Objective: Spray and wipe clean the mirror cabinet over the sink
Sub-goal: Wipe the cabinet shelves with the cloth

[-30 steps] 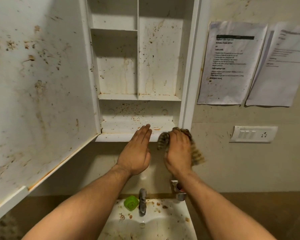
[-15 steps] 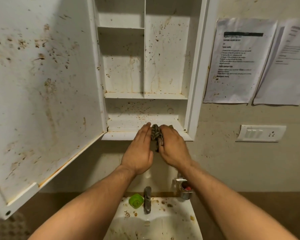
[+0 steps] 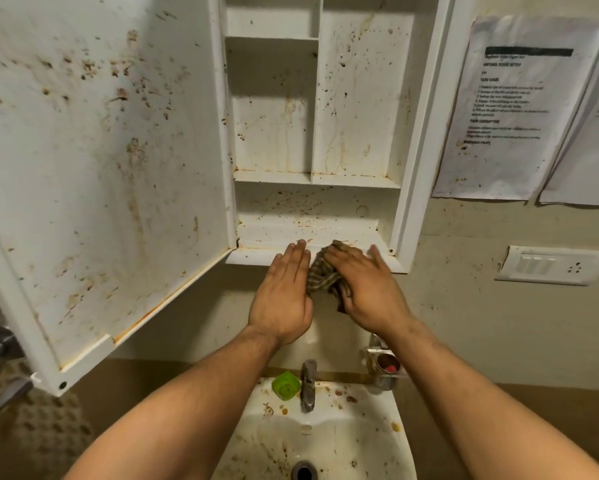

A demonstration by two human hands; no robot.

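Head view: both hands meet at the bottom lip point(image 3: 253, 259) of the open mirror cabinet point(image 3: 424, 133), centre of frame.
Cloth: a striped cloth point(image 3: 320, 277) is bunched on that lip, part of it hanging below the edge.
Handling: it looks soft, light and limp. It will likely fold and slide under the palm, so it needs a broad flat press or a bunched grip, not a pinch at one corner.
Right hand: the right hand point(image 3: 369, 289) lies palm down over the cloth with straight fingers point(image 3: 351, 259), pressing rather than clutching.
Left hand: the left hand point(image 3: 284, 296) is flat, holds nothing, and stands edge-on just left of the cloth, touching it.
Cabinet: brown specks and streaks cover the shelves and back wall. The thin dividers and corners look hard to reach with a flat palm.
Door: the spattered door point(image 3: 100, 168) swings out across the left of the frame and crowds that side.
Below: a stained sink point(image 3: 325, 441), tap point(image 3: 308, 382), a green object point(image 3: 286, 385) and a metal holder point(image 3: 384, 365).
Right of frame: papers point(image 3: 509, 109) and a switch plate point(image 3: 550, 265) are close enough that spray could wet them.
Spray bottle: none in sight.
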